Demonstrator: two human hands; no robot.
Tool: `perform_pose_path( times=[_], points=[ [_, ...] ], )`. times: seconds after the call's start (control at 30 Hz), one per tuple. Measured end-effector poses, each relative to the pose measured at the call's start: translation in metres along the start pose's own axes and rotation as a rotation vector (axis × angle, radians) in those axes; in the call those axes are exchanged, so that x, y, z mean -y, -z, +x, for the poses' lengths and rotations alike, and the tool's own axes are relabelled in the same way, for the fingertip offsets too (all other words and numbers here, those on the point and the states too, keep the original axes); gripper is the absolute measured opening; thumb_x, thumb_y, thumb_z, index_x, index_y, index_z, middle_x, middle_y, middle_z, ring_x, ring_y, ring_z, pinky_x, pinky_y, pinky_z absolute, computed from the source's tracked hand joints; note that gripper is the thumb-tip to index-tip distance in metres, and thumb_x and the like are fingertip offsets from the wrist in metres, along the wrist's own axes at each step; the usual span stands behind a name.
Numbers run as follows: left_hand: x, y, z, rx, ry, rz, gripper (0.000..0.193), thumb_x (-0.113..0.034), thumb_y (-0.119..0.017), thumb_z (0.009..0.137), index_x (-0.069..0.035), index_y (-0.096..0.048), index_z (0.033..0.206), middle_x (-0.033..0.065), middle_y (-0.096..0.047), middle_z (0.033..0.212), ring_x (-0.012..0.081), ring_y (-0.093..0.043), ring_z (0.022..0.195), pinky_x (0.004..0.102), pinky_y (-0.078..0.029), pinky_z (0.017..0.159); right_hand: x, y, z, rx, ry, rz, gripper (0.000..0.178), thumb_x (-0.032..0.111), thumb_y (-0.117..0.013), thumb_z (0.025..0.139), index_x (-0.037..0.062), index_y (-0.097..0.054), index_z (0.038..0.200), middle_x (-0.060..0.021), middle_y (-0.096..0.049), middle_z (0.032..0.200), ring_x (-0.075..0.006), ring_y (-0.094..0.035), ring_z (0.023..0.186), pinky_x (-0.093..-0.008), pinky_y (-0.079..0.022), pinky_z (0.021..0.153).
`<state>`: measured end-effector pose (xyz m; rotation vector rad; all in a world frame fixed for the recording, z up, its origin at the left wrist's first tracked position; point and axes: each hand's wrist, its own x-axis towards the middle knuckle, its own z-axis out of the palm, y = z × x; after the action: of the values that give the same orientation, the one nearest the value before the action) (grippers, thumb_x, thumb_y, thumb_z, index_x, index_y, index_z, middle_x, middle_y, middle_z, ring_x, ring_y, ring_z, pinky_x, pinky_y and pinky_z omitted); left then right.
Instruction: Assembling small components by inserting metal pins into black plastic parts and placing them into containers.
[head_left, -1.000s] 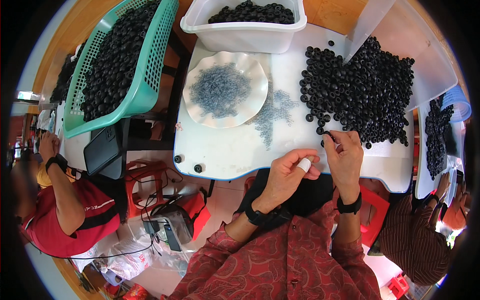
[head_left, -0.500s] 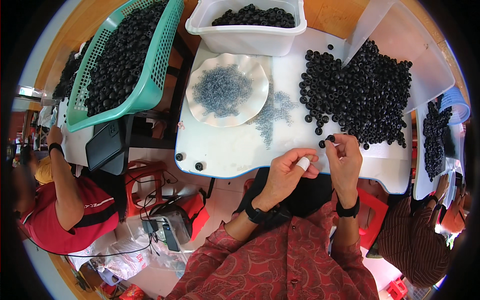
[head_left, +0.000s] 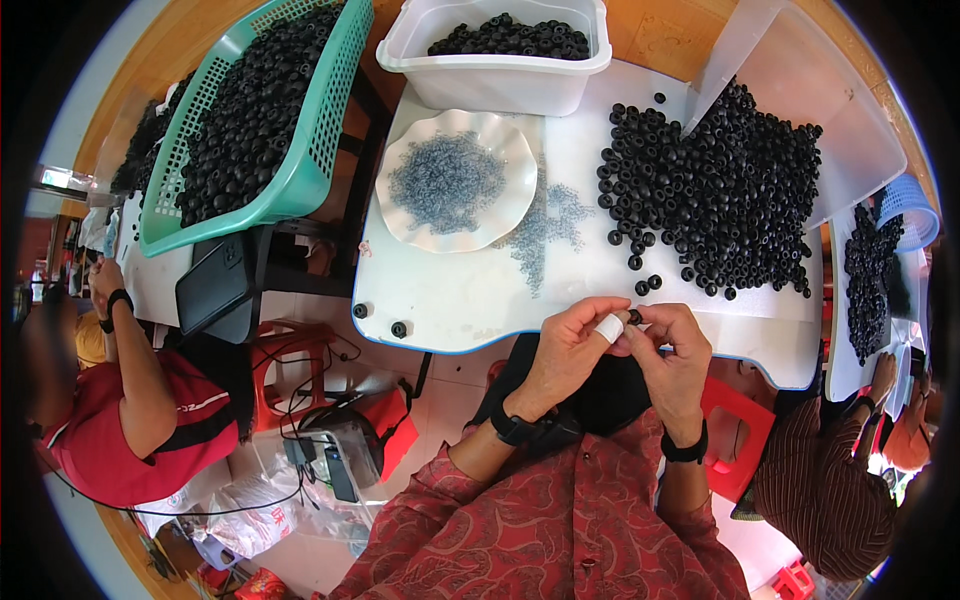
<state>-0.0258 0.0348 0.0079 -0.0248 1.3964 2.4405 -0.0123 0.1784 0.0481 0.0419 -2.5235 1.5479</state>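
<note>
Counts at the white work table (head_left: 470, 300)

Two hands at six o'clock; one white scalloped plate (head_left: 400, 225), one white tub (head_left: 500, 75) at twelve, one green basket (head_left: 320, 160) at ten; two stray black rings (head_left: 399, 329); piled rings too many to count.

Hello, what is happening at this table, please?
A person at a white table holds one small black ring between both hands: left hand, right hand. A big pile of black rings lies ahead, beside a white plate of tiny grey rings. Other people sit at both sides.
</note>
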Motion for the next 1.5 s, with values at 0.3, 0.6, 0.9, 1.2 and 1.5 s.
perform_pose_path(
  times=[0.3, 0.6, 0.9, 1.2, 1.5],
  points=[
    [-0.002, 0.001, -0.002, 0.03, -0.057, 0.035, 0.023, 0.001, -0.055, 0.093, 0.002, -0.062, 0.115, 0.008, -0.067, 0.103, 0.0108, -0.064, 0.088, 0.0239, -0.055, 0.077, 0.01, -0.001, -0.004, 0.003, 0.018, -0.048, 0.034, -0.008, -0.069, 0.076, 0.0008, -0.061, 0.108, -0.0074, -0.065, 0.09, -0.0089, -0.06, 0.065, -0.023, -0.048, 0.057],
    [-0.005, 0.007, -0.005, 0.075, -0.058, 0.043, 0.025, 0.001, -0.051, 0.095, 0.0, -0.063, 0.116, 0.0072, -0.066, 0.106, 0.0132, -0.064, 0.093, 0.027, -0.056, 0.083, 0.009, -0.004, -0.009, -0.067, -0.025, 0.046, 0.044, -0.007, -0.066, 0.08, 0.0016, -0.055, 0.121, -0.0053, -0.067, 0.089, -0.0084, -0.063, 0.072, -0.0223, -0.05, 0.064],
    [-0.007, 0.011, -0.006, 0.114, -0.065, 0.033, 0.024, -0.002, -0.05, 0.097, 0.001, -0.062, 0.117, 0.008, -0.064, 0.105, 0.013, -0.064, 0.092, 0.0265, -0.055, 0.083, 0.01, -0.009, -0.012, -0.079, -0.123, 0.262, 0.036, -0.005, -0.064, 0.085, -0.001, -0.054, 0.119, -0.0068, -0.067, 0.088, -0.0093, -0.064, 0.076, -0.0207, -0.05, 0.065],
    [-0.008, 0.014, -0.007, 0.138, 0.082, -0.261, 0.024, -0.007, -0.048, 0.099, 0.004, -0.057, 0.118, 0.0112, -0.063, 0.1, 0.0186, -0.067, 0.089, 0.0315, -0.058, 0.081, 0.013, -0.009, -0.011, -0.055, -0.194, 0.35, 0.033, -0.005, -0.062, 0.087, -0.0022, -0.054, 0.118, -0.0068, -0.066, 0.088, -0.0097, -0.063, 0.077, -0.0207, -0.051, 0.067],
    [-0.009, 0.02, -0.016, 0.086, 0.054, -0.154, 0.023, -0.003, -0.047, 0.098, 0.004, -0.056, 0.118, 0.0115, -0.063, 0.105, 0.0178, -0.067, 0.089, 0.0296, -0.058, 0.08, 0.015, -0.018, -0.011, 0.004, -0.168, 0.364, 0.032, -0.003, -0.063, 0.087, -0.0012, -0.055, 0.118, -0.0053, -0.065, 0.087, -0.0082, -0.063, 0.075, -0.0196, -0.05, 0.065]
  ],
)
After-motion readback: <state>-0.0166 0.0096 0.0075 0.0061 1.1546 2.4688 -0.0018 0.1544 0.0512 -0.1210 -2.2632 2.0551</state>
